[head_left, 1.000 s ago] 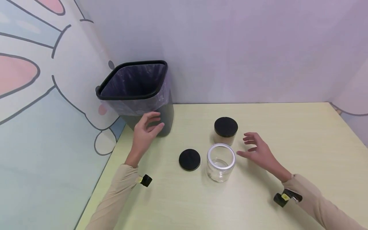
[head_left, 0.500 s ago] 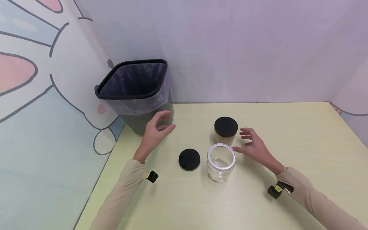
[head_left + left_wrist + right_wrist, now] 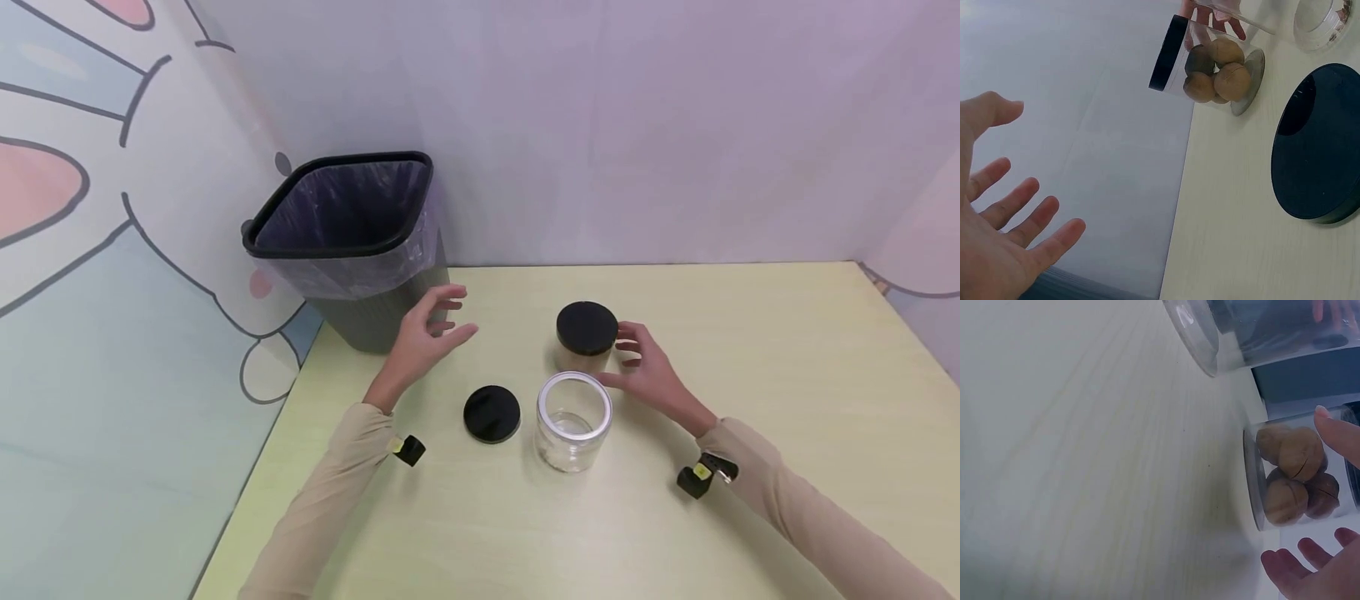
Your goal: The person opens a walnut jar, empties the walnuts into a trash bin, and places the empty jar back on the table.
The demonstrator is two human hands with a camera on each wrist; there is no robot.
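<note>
A clear jar (image 3: 576,362) with a black screw lid (image 3: 587,327) holds several round brown nuts (image 3: 1301,454), each marked by a dark slit. At its right side is my right hand (image 3: 649,373), with thumb and fingers spread around it; the right wrist view shows the thumb overlapping the jar and a gap below the fingers. In front stands an uncovered clear jar (image 3: 567,454) with a silvery rim. Left of that jar, a loose black lid (image 3: 492,414) lies flat. My left hand (image 3: 420,348) hovers beyond the loose lid, fingers apart and holding nothing.
A grey bin (image 3: 367,317) with a black rim and a plastic liner stands at the back left, just behind my left hand. Pale wall sheeting (image 3: 675,133) borders the light wooden table (image 3: 787,375) at the back. A cartoon-printed wall (image 3: 135,375) is on the left.
My right hand has moved left and forward, from beside the uncovered jar to the lidded jar. My left hand has shifted right, away from the bin's front. The jars and loose lid stay put.
</note>
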